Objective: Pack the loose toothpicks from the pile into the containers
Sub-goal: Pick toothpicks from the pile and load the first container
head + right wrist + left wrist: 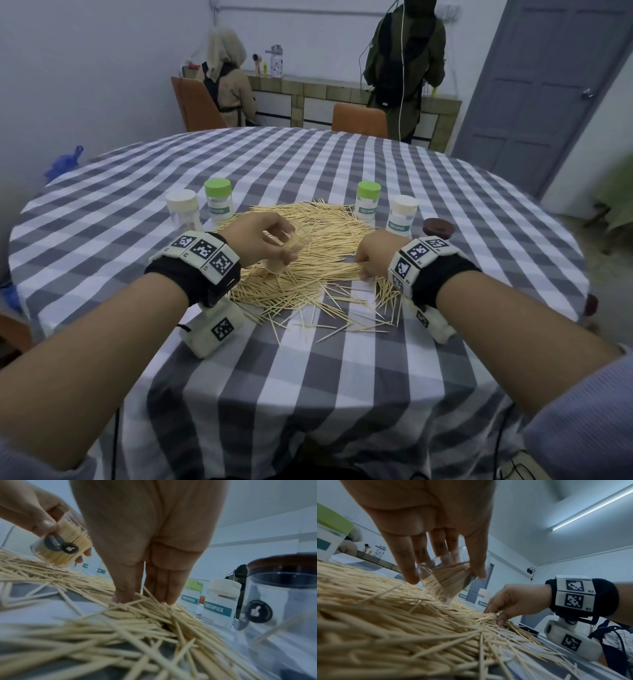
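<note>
A wide pile of loose toothpicks (322,236) covers the middle of the checked tablecloth (308,377). My left hand (287,246) grips a small clear container (447,582), tilted low over the pile and partly filled with toothpicks; its black sticker shows in the right wrist view (69,547). My right hand (361,269) is down on the pile's right side. Its thumb and fingers (168,596) dig into the toothpicks (137,622) and pinch a small bunch between them.
Behind the pile stand a white-lidded jar (183,209), two green-lidded jars (219,200) (368,202) and another white-lidded jar (402,216). A clear jar with a brown lid (436,229) stands beside my right wrist. Two people and chairs are beyond the table.
</note>
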